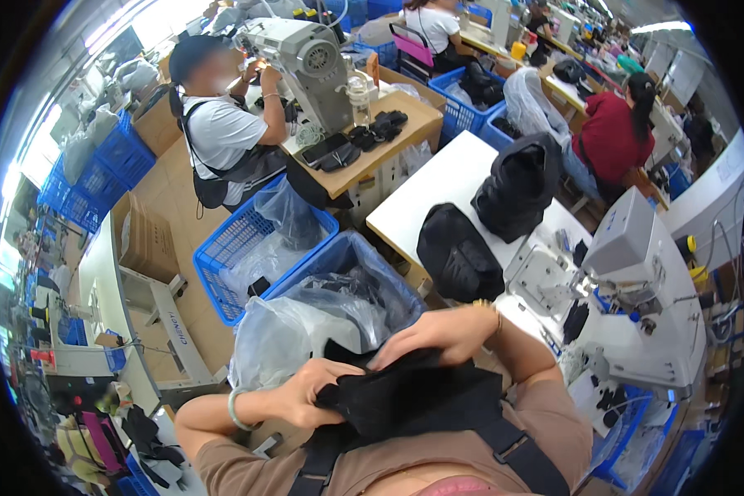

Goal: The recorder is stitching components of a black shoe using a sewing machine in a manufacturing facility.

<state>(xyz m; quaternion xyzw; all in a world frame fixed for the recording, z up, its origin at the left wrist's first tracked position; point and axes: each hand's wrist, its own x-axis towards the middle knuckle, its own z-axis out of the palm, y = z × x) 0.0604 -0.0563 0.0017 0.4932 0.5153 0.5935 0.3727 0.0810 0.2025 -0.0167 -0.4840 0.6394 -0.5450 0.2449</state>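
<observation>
A piece of black cloth (422,393) is held up close in front of my chest, and its exact kind cannot be made out. My left hand (310,393) is closed on its left edge, thumb and fingers pinching a fold. At the upper edge, my right hand (438,335) grips the cloth with bent fingers, some hidden behind a fold. Just beyond my hands, a clear plastic bag (285,339) bulges from a blue crate (368,248). Two rounded black fabric bundles, a nearer one (459,252) and a farther one (517,186), rest on the white table (422,198).
To my right stands a white sewing machine (628,248) with small black pieces around it. Another blue crate (215,256) with plastic bags sits at front left. Beyond it a person (227,124) works at a grey machine (306,66). A person in red (616,136) sits farther right.
</observation>
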